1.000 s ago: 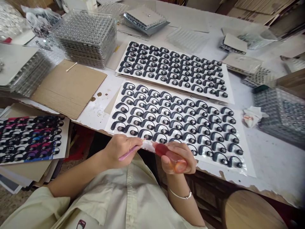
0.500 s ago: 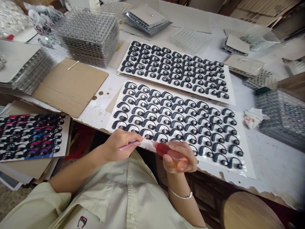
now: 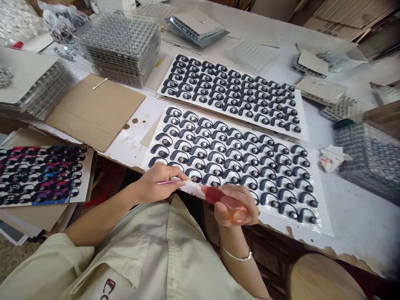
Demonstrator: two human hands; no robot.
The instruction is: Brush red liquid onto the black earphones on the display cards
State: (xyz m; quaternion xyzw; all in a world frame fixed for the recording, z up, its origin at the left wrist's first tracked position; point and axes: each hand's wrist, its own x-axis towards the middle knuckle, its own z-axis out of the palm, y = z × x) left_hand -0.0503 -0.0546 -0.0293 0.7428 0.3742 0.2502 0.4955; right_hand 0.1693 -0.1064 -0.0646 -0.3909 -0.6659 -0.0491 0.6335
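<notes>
My left hand (image 3: 158,182) is closed around a thin pink stick (image 3: 167,182), whose narrow tip points right, over the front edge of the nearer white sheet (image 3: 312,223). Rows of black curved pieces (image 3: 218,157), each with a round shiny part at one end, cover that sheet. In my right hand (image 3: 243,203) is a red squeeze bottle (image 3: 221,200), tipped so that its nozzle points left toward the stick's tip. Whether nozzle and tip touch is too small to tell. Behind lies a second sheet (image 3: 304,132) of the same black pieces.
A tall stack of clear trays (image 3: 120,50) stands at back left, beside brown cardboard (image 3: 96,112) with a cotton swab (image 3: 100,83) on it. Crumpled tissue (image 3: 331,158) and more trays (image 3: 368,158) lie right. A round stool (image 3: 325,277) is below the table edge.
The pink stick has turned from a slant to nearly level in my left hand, which has risen slightly. My right hand keeps the bottle almost still. The view has shifted a little.
</notes>
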